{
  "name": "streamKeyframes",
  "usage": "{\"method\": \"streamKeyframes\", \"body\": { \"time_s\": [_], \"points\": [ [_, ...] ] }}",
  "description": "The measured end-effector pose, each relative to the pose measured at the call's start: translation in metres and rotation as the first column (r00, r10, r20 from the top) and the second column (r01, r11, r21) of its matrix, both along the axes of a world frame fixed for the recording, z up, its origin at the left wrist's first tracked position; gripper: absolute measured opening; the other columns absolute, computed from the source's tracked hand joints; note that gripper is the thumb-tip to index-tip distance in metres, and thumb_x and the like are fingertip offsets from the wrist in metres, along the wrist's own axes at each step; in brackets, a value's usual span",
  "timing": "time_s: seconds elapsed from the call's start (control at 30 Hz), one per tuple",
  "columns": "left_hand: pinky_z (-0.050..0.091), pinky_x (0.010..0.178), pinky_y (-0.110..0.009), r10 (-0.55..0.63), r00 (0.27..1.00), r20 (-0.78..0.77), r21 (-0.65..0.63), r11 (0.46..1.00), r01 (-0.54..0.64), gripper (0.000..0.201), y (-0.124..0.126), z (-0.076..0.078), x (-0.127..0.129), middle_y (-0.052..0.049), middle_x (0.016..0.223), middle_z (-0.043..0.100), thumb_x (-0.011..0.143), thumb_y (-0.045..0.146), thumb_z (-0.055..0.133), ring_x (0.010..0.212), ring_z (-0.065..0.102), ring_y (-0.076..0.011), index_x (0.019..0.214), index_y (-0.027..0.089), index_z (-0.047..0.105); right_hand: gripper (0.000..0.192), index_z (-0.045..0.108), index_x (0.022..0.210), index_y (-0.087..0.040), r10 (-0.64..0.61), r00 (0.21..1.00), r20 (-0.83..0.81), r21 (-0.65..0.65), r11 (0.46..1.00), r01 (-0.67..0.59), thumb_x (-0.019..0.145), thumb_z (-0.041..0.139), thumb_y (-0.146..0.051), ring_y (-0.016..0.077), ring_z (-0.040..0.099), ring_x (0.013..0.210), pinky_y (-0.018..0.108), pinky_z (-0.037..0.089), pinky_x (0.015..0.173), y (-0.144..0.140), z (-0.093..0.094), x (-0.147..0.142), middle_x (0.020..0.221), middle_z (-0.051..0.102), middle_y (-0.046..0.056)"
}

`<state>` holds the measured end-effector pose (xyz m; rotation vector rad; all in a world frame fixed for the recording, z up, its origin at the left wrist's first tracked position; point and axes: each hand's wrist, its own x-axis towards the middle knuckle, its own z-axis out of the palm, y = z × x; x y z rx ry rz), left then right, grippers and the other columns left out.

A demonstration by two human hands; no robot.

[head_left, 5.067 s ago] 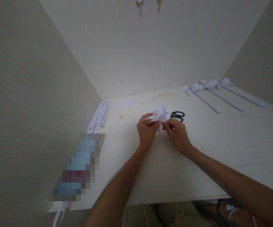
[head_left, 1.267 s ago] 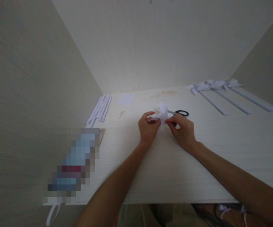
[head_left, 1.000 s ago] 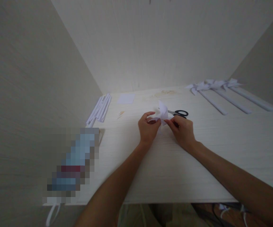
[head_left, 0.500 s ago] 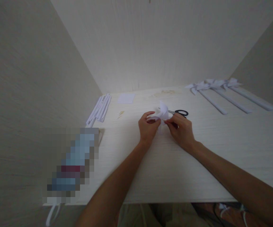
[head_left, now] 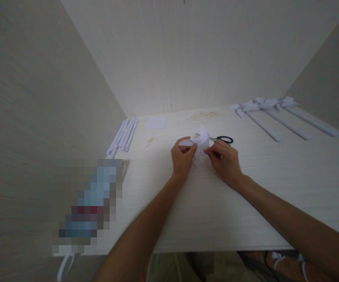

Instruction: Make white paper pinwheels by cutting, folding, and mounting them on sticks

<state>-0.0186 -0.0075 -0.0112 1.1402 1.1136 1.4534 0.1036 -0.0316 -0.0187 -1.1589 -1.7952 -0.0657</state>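
Note:
A folded white paper piece (head_left: 201, 144) with curled flaps sits just above the pale wooden table (head_left: 204, 203), held between both hands. My left hand (head_left: 182, 159) pinches its left flap between thumb and fingers. My right hand (head_left: 225, 163) pinches its right side at the centre. Black-handled scissors (head_left: 222, 139) lie flat just behind my right hand, partly hidden by the paper.
Three finished white paper pinwheels on rolled sticks (head_left: 271, 113) lie at the back right. A bundle of rolled white paper sticks (head_left: 124, 135) rests by the left wall, a small white paper square (head_left: 156, 122) beside it. A blurred patch (head_left: 89, 203) covers the front left.
The paper's flaps have been turned and pressed a little between my fingers; my left thumb now lies over the left flap. Both hands stay in the same spot.

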Motion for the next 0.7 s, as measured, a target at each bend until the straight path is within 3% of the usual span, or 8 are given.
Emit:
{"method": "streamKeyframes", "body": {
  "time_s": [0.33,0.7],
  "points": [
    [0.041,0.044,-0.017,-0.001,0.998,-0.065,0.000,1.000,0.001,0.038,-0.0004,0.0009,-0.0028,0.004,0.049,0.056,0.054,0.017,0.063,0.044,0.052,-0.0071,0.091,0.013,0.054,0.016,0.047,0.057,-0.017,0.001,1.000,-0.008,0.002,1.000,-0.001,0.072,0.048,-0.012,0.0105,0.039,0.053,0.023,0.031,0.049,0.0000,0.0011,0.0012,0.055,0.040,-0.002],
    [0.046,0.049,-0.023,-0.079,0.995,0.056,-0.047,0.996,0.082,0.037,0.0029,-0.0005,-0.0054,0.004,0.048,0.057,0.055,0.019,0.062,0.043,0.051,-0.0075,0.091,0.012,0.054,0.015,0.049,0.059,-0.018,0.045,0.998,-0.042,-0.003,0.999,-0.045,0.073,0.050,-0.014,0.0110,0.041,0.054,0.023,0.032,0.050,0.0017,0.0022,0.0048,0.056,0.043,-0.002]
  ]
}}
